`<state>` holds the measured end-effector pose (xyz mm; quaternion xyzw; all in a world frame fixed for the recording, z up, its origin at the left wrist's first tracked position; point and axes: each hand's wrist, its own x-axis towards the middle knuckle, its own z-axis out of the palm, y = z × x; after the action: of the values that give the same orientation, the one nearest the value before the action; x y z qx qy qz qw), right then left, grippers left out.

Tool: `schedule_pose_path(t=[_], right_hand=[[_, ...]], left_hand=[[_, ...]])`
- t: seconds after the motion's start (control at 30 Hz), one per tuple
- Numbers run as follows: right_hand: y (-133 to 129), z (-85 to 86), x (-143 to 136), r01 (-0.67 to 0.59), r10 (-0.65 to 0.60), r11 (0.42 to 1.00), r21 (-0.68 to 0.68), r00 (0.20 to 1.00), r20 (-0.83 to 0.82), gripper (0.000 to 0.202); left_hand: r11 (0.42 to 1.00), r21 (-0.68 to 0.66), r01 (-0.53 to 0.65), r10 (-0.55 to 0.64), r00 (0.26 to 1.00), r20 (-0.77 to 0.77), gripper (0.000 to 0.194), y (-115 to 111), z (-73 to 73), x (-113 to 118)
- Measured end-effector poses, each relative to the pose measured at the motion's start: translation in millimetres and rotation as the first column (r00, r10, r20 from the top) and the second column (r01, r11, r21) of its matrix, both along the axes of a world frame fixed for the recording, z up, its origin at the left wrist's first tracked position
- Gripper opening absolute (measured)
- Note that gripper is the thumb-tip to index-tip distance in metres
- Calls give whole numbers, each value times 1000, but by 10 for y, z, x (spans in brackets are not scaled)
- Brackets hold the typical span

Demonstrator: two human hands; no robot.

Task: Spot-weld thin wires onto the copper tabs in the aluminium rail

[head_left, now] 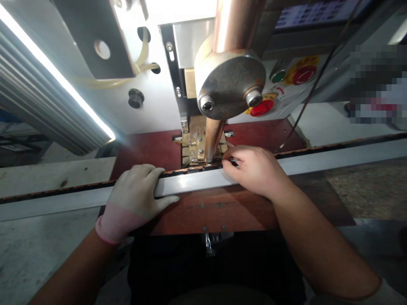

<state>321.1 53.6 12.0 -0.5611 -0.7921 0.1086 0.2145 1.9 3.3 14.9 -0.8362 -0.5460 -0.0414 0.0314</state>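
Note:
A long silvery metal bar (pixel 193 181), with a copper-coloured, dark-notched strip along its far edge, crosses in front of me from left to right. My left hand (pixel 136 195), in a white glove with a pink cuff, is wrapped over the bar left of the middle, thumb on the near side. Bare, my right hand (pixel 254 169) pinches beside the tip of a copper rod (pixel 213 140); a small dark thin piece shows between its fingers, too hidden to name. The rod points down at the bar's far edge, in front of a brass block (pixel 195 146) with screws.
A thick copper column (pixel 237 25) with a round bolted clamp (pixel 233 87) hangs over the work. Red and green buttons (pixel 279 76) sit on the machine at right. A lit lamp strip (pixel 57 70) slants at left. The reddish-brown board (pixel 210 212) lies below the bar.

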Motion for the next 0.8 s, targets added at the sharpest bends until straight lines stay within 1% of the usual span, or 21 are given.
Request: schedule_pose_path(t=[0.2, 0.47, 0.6, 0.7, 0.8], right_hand=[[38, 3, -10, 23, -23, 1000, -7, 1000, 3, 18], [32, 1, -2, 40, -39, 999, -38, 999, 23, 21], [31, -7, 4, 36, -35, 999, -34, 999, 16, 22], [30, -23, 13, 26, -26, 1000, 0, 1000, -3, 21], [22, -36, 23, 22, -22, 999, 26, 999, -23, 21]], left_hand=[[1000, 15, 1, 0, 1000, -8, 67, 43, -6, -14], [999, 32, 24, -25, 1000, 8, 70, 62, 9, 6], [999, -12, 48, -48, 998, 27, 70, 79, 30, -155], [999, -33, 3, -3, 1000, 0, 67, 96, 51, -325], [999, -15, -28, 28, 999, -24, 64, 102, 52, -408]])
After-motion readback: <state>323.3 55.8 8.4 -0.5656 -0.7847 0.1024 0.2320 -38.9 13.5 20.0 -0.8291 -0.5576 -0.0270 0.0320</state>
